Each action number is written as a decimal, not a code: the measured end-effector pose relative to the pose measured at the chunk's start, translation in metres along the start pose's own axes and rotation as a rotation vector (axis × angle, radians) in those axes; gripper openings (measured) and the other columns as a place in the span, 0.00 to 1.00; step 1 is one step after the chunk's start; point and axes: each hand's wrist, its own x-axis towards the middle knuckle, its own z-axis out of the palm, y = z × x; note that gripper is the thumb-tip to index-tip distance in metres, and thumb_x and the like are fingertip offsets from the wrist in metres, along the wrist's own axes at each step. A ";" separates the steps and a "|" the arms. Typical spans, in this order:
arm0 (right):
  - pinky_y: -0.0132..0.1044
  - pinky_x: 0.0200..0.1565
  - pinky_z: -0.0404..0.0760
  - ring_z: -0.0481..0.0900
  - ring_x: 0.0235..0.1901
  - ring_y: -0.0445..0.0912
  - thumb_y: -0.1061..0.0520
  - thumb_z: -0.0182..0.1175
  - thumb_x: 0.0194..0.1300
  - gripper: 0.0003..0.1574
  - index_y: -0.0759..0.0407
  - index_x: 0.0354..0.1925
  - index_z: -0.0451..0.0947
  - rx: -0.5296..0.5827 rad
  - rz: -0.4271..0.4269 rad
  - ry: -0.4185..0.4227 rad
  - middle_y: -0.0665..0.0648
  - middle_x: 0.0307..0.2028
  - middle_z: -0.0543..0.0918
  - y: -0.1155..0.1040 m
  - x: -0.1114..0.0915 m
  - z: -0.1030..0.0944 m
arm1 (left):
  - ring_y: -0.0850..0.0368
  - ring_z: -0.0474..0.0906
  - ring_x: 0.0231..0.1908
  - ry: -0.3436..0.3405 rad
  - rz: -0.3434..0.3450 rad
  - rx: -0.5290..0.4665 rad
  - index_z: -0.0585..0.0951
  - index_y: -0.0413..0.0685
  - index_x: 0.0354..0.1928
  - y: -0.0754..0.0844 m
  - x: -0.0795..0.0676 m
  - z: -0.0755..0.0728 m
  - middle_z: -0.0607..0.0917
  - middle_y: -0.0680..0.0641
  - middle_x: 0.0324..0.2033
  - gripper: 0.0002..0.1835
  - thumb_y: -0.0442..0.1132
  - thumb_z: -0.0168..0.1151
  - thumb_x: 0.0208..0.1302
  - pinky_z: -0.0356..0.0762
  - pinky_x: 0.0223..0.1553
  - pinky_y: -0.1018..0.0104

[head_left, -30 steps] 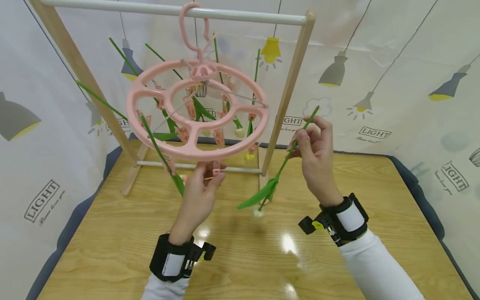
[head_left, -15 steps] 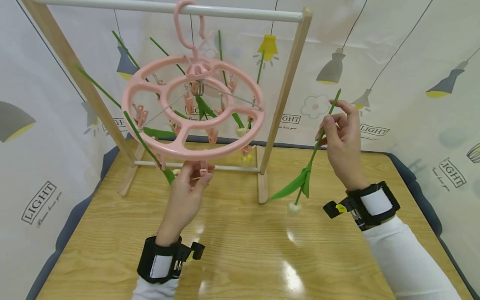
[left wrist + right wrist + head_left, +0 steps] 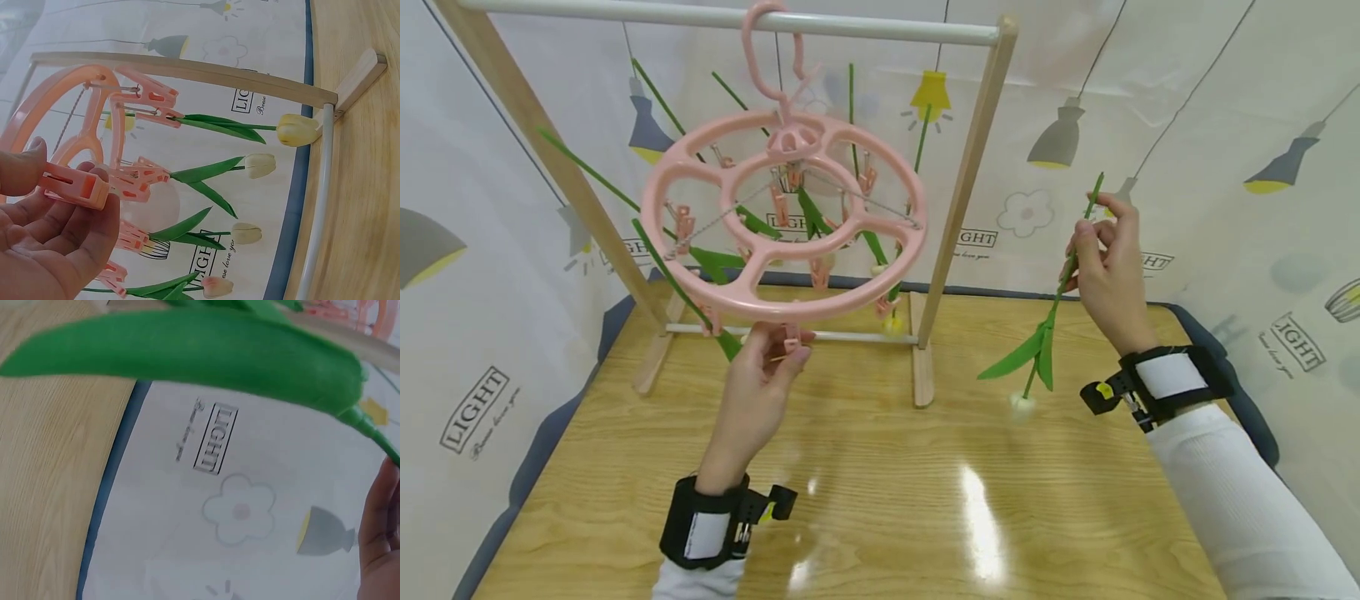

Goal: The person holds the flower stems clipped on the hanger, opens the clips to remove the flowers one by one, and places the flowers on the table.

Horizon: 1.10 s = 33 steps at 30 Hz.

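My left hand (image 3: 754,387) pinches a pink clothespin (image 3: 78,186) at the front of a round pink clip hanger (image 3: 790,312), thumb on one side and fingers on the other. Nothing shows in that clothespin's jaws. Off to the right, my right hand (image 3: 1112,275) holds an artificial tulip by its stem (image 3: 1060,287), head down. Its white head (image 3: 1022,403) is blurred, low over the table. One green leaf (image 3: 187,353) spans the top of the right wrist view. Other tulips hang from the hanger's clips, among them a yellow one (image 3: 296,130) and a white one (image 3: 260,165).
The hanger hooks over the white top bar (image 3: 880,27) of a rack with wooden posts (image 3: 967,183). Upright stems (image 3: 591,171) stick out around the ring. A patterned sheet (image 3: 1210,208) backs the wooden table (image 3: 880,500).
My right hand has carried the tulip rightward, away from the hanger. The hanger has turned a little, its front going left, with my left hand still on the clothespin.
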 end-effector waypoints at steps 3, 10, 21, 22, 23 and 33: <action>0.25 0.20 0.77 0.73 0.17 0.38 0.49 0.41 0.79 0.27 0.47 0.72 0.52 -0.061 0.029 0.018 0.51 0.29 0.74 0.010 0.000 -0.006 | 0.54 0.79 0.46 -0.007 -0.003 -0.012 0.70 0.38 0.53 -0.001 0.000 0.000 0.81 0.37 0.51 0.12 0.34 0.56 0.72 0.78 0.45 0.77; 0.25 0.19 0.75 0.71 0.13 0.38 0.47 0.40 0.79 0.29 0.52 0.72 0.54 -0.187 0.081 0.033 0.45 0.24 0.71 0.030 0.001 -0.016 | 0.64 0.77 0.43 -0.004 0.018 -0.016 0.71 0.40 0.54 -0.002 0.000 -0.001 0.82 0.38 0.51 0.13 0.36 0.56 0.72 0.78 0.44 0.77; 0.31 0.17 0.65 0.66 0.10 0.35 0.49 0.40 0.80 0.29 0.63 0.71 0.58 -0.423 0.107 -0.064 0.54 0.24 0.70 0.056 -0.001 -0.015 | 0.65 0.77 0.45 0.004 0.028 -0.040 0.71 0.42 0.58 -0.002 -0.001 -0.002 0.81 0.41 0.51 0.16 0.36 0.56 0.72 0.78 0.45 0.77; 0.32 0.17 0.65 0.65 0.10 0.36 0.49 0.40 0.80 0.29 0.63 0.70 0.58 -0.436 0.104 -0.067 0.55 0.24 0.70 0.058 -0.001 -0.013 | 0.65 0.77 0.46 0.006 0.027 -0.039 0.71 0.42 0.58 -0.003 -0.001 -0.003 0.81 0.41 0.51 0.16 0.36 0.56 0.72 0.78 0.45 0.77; 0.33 0.17 0.65 0.66 0.10 0.36 0.50 0.39 0.80 0.29 0.64 0.70 0.58 -0.443 0.109 -0.076 0.56 0.25 0.71 0.060 -0.002 -0.012 | 0.65 0.77 0.46 0.007 0.025 -0.036 0.71 0.42 0.59 -0.003 0.000 -0.003 0.81 0.41 0.51 0.16 0.36 0.56 0.72 0.78 0.45 0.77; 0.36 0.16 0.77 0.76 0.08 0.41 0.52 0.35 0.81 0.30 0.67 0.72 0.52 -0.445 0.175 -0.229 0.65 0.22 0.79 0.082 -0.025 0.006 | 0.66 0.79 0.47 0.004 0.002 -0.061 0.69 0.39 0.51 -0.002 -0.001 -0.005 0.81 0.39 0.51 0.11 0.36 0.55 0.73 0.80 0.46 0.75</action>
